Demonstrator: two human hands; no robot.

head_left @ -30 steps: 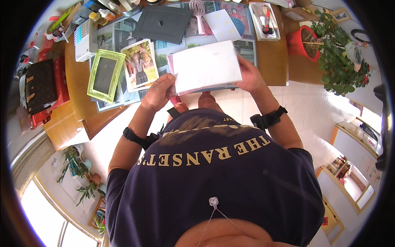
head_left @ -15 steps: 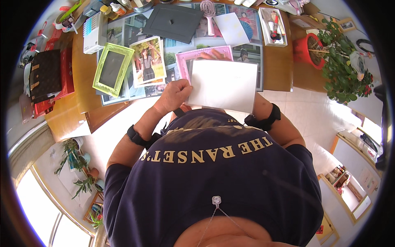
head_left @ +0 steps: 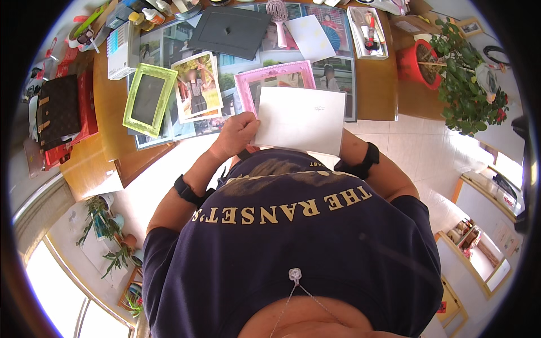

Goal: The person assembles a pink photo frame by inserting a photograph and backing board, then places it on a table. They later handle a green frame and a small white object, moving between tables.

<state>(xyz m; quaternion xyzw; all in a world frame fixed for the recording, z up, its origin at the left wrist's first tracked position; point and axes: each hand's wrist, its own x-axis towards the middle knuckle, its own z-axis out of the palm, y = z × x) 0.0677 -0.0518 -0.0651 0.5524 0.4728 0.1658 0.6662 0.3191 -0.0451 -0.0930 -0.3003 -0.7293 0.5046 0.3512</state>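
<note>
My left hand (head_left: 238,134) is closed on the left edge of a white sheet (head_left: 301,121), thumb and bent fingers pinching it. The sheet is stiff and rectangular, with a small faint printed mark near its upper right. It hangs at the table's near edge, in front of my belly. My right forearm (head_left: 354,149) goes behind the sheet, which hides my right hand. Beyond the sheet lies a pink ornate photo frame (head_left: 242,83), partly covered by it. To the left are a photo print (head_left: 197,90) of a person outdoors, on top of other prints, and a green photo frame (head_left: 133,100).
A black frame backing board (head_left: 228,34), a pink hairbrush (head_left: 280,25) and a pale sheet (head_left: 311,38) lie farther back. An open white box (head_left: 369,34) stands at the right, a white carton (head_left: 123,53) at the left. A potted plant (head_left: 420,65) is beyond the table's right edge.
The fingers that showed over the pink frame are now out of sight behind the white sheet. The sheet has tilted slightly, and its printed mark is clearer. My left hand keeps its grip.
</note>
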